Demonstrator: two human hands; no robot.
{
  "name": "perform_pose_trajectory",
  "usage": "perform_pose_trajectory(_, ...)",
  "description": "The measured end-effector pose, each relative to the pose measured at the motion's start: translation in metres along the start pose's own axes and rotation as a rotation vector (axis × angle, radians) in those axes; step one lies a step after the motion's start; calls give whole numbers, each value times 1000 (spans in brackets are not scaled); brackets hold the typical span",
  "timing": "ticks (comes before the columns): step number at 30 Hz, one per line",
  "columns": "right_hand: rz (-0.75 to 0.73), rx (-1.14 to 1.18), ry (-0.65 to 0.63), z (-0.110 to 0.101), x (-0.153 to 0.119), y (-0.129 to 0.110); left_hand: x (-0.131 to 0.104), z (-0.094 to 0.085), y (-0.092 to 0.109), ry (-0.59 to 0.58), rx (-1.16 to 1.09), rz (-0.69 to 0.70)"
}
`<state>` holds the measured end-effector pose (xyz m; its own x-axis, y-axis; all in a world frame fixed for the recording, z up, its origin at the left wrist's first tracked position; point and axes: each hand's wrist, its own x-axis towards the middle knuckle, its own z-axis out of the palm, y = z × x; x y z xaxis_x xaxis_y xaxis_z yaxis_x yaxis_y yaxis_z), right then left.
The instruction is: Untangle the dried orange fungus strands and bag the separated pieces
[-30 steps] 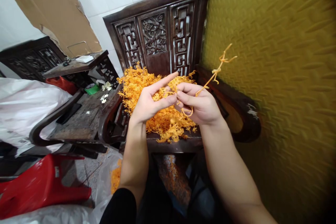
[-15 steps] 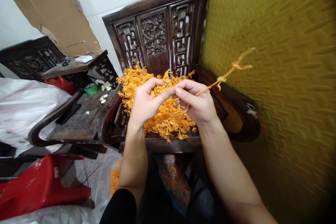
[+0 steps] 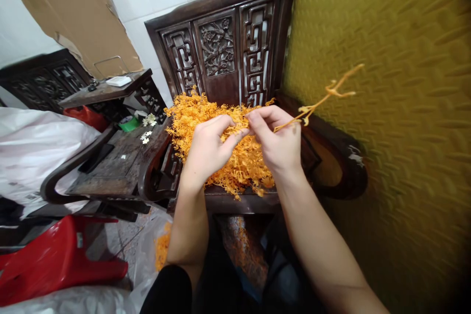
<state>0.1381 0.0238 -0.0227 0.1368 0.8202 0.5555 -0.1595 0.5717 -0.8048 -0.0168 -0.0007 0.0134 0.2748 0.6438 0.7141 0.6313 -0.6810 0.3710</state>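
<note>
My right hand [image 3: 281, 140] is closed round a thin orange artificial stem [image 3: 324, 98], whose forked end sticks out to the upper right behind the hand. Facing it, my left hand [image 3: 213, 144] has thumb and forefinger curled about a small orange sprig [image 3: 241, 127], close to the right fingertips. The exact contact between the fingers is hard to make out against the same colour behind. Below and behind both hands lies a large heap of orange artificial sprigs [image 3: 191, 108] on the seat of a dark carved wooden chair [image 3: 221, 83].
A textured yellow-green wall surface [image 3: 386, 83] stands close on the right. On the left are another wooden chair [image 3: 106, 176] with white bits and green tape [image 3: 128, 123], a red plastic stool [image 3: 55, 265], white sacks [image 3: 40, 147] and a clear bag [image 3: 147, 250] with orange pieces.
My hands have drawn slightly apart at the fingertips, and the left fingers have parted a little. The stem's forked end has shifted slightly right, and its loose part below the right hand no longer shows.
</note>
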Motion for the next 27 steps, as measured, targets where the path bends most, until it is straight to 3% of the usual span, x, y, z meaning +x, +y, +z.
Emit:
perform_pose_trajectory(2,20,37,-7,-3,1,1,0,1,3,-2,-8,13)
perform_pose_trajectory(7,77,85,-233,-10,2,2,-3,0,4,12,79,29)
perform_pose_trajectory(14,137,150,-68,-1,-1,1,-3,3,3,4,146,44)
perform_pose_trajectory(20,452,534,-197,-5,7,-5,-1,6,13,22,-8,33)
perform_pose_trajectory(27,388,516,-188,-7,4,-14,0,11,31,32,-106,-61)
